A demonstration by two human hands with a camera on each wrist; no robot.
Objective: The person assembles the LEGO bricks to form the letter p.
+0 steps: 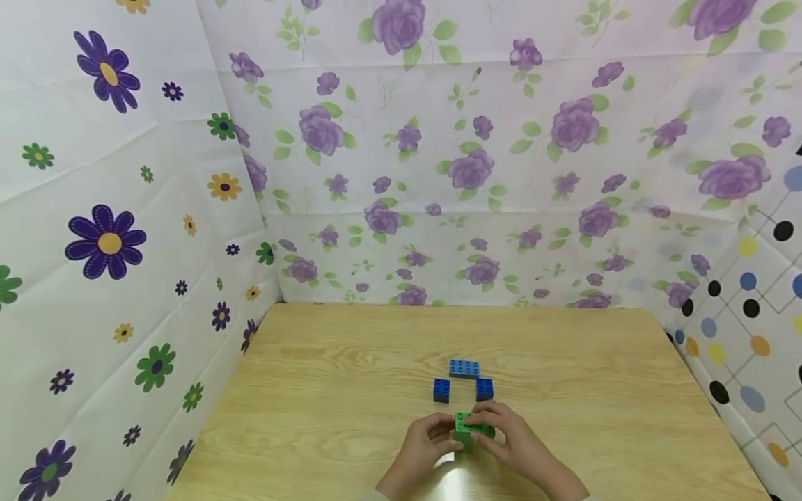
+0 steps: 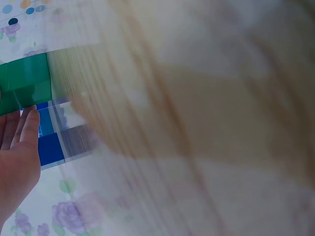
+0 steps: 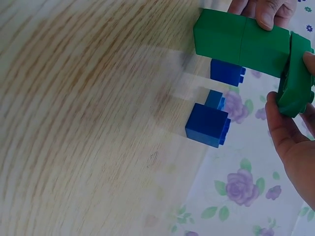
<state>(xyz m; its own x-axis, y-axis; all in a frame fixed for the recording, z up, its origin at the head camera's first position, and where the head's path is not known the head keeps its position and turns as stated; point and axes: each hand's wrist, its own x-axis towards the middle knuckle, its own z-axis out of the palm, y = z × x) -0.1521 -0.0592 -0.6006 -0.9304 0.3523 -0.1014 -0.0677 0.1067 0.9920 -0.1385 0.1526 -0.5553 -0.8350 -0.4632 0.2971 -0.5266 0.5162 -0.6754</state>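
Two square green blocks (image 3: 221, 39) stand stacked one on the other on the table. My left hand (image 1: 427, 442) grips this stack from the left, its thumb on the side in the right wrist view. A longer green brick (image 3: 297, 73) with studs on top lies across the stack, jutting out to the right. It sits slightly tilted, with a thin gap showing at the seam. My right hand (image 1: 510, 442) pinches the overhanging brick between thumb and fingers. In the left wrist view, the green pieces (image 2: 27, 78) show only in part at the edge.
Just behind the hands stand two dark blue square blocks, a left one (image 1: 441, 391) and a right one (image 1: 484, 390). A lighter blue long brick (image 1: 464, 368) lies behind them. The wooden table (image 1: 338, 362) meets flowered cloth walls (image 1: 532, 174) at its back and sides.
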